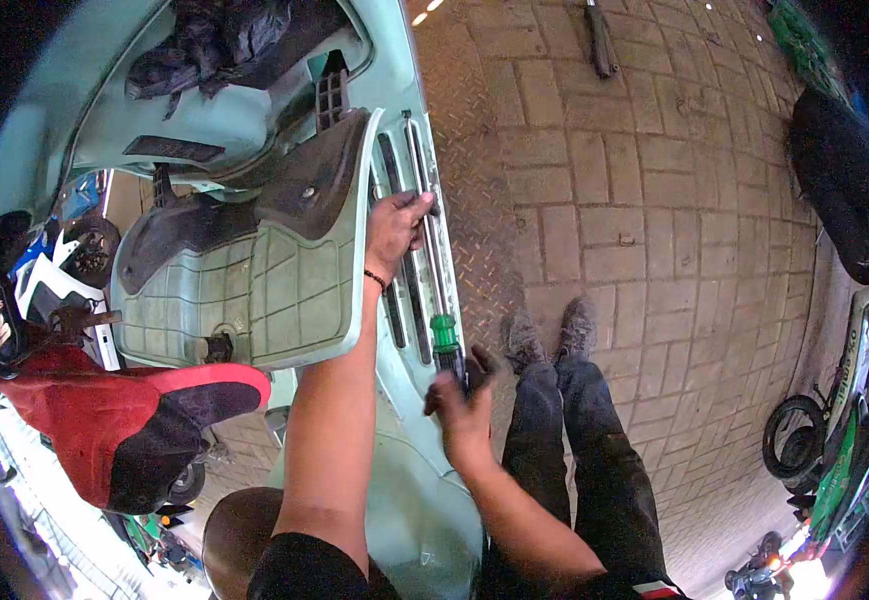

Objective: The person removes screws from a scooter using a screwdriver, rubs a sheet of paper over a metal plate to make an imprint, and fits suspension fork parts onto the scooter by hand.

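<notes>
My right hand [462,415] is closed around the black end of a screwdriver with a green collar [443,332], low beside the mint-green scooter body [404,480]. My left hand [394,235], with a dark bracelet at the wrist, is closed further up along the scooter's ribbed floorboard edge. Its thumb and fingers pinch near a long metal strip [419,160]; what they hold is too small to make out. Left of that hand is a pale green moulded panel [284,290] with dark pads.
A red and black cap [104,420] shows at the left. Dark plastic bags [209,50] lie in the scooter's front. Brick paving [644,250] and a rusty metal plate [474,200] lie to the right. A dark tool-like object [599,45] rests on the paving. Motorcycles [844,420] stand far right.
</notes>
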Action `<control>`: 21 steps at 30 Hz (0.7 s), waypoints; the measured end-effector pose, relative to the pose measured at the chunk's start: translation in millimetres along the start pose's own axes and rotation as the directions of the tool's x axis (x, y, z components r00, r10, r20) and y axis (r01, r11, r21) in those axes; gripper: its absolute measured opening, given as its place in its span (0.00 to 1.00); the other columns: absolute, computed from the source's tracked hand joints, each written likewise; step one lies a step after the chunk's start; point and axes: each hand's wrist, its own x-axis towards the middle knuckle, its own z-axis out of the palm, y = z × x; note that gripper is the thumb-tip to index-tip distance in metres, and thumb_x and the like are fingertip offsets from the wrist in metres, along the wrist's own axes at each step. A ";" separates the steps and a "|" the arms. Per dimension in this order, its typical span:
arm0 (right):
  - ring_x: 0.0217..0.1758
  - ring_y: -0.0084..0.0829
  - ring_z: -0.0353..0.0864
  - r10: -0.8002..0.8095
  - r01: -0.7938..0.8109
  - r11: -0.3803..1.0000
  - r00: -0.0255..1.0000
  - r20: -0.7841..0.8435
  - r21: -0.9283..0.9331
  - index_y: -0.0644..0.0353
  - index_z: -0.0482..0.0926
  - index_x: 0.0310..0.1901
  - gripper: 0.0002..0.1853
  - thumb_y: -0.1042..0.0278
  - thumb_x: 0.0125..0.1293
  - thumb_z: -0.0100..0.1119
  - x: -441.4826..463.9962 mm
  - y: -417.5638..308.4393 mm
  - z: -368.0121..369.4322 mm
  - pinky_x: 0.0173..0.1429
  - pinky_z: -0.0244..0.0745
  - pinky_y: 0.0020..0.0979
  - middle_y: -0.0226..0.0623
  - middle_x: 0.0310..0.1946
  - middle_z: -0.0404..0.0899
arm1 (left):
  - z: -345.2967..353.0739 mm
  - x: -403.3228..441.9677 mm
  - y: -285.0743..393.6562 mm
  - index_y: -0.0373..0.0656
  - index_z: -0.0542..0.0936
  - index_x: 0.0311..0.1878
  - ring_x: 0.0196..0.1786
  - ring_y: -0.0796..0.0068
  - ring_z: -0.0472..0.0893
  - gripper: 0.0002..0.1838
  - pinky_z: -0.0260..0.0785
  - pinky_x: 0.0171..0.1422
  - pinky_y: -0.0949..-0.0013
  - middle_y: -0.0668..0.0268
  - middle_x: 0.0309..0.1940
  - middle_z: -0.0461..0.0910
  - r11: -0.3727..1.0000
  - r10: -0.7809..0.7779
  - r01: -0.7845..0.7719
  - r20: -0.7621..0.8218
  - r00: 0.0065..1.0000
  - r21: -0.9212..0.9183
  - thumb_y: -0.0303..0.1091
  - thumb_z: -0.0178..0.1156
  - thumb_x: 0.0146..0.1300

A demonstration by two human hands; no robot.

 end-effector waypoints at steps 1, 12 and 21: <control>0.32 0.29 0.73 -0.346 0.298 0.829 0.938 -0.017 -0.473 0.67 0.60 0.48 0.25 0.71 0.55 0.63 -9.7 -7.2 6.5 0.39 0.71 0.28 0.40 0.37 0.72 | 3.4 -1.2 3.7 0.41 0.75 0.26 0.15 0.85 0.64 0.16 0.54 0.17 0.78 0.75 0.15 0.66 0.999 0.052 -0.053 -0.040 0.998 -0.012 0.44 0.55 0.62; 0.13 0.24 0.61 0.221 -0.552 0.306 0.834 0.506 0.776 0.55 0.70 0.39 0.19 0.45 0.64 0.45 -8.1 4.3 21.3 0.22 0.57 0.25 0.30 0.18 0.67 | 19.6 4.9 -1.0 0.46 0.67 0.24 0.17 0.81 0.62 0.17 0.57 0.18 0.73 0.73 0.15 0.60 0.983 0.073 -0.108 -0.224 0.972 -0.147 0.46 0.48 0.66; 0.16 0.24 0.58 0.373 -0.458 0.723 0.889 0.266 0.518 0.63 0.71 0.41 0.30 0.38 0.65 0.37 -5.9 -16.3 9.8 0.25 0.57 0.27 0.28 0.17 0.63 | 29.3 19.2 3.5 0.46 0.67 0.26 0.17 0.81 0.61 0.15 0.55 0.17 0.75 0.74 0.16 0.59 0.981 0.062 -0.118 -0.331 0.941 -0.153 0.44 0.50 0.66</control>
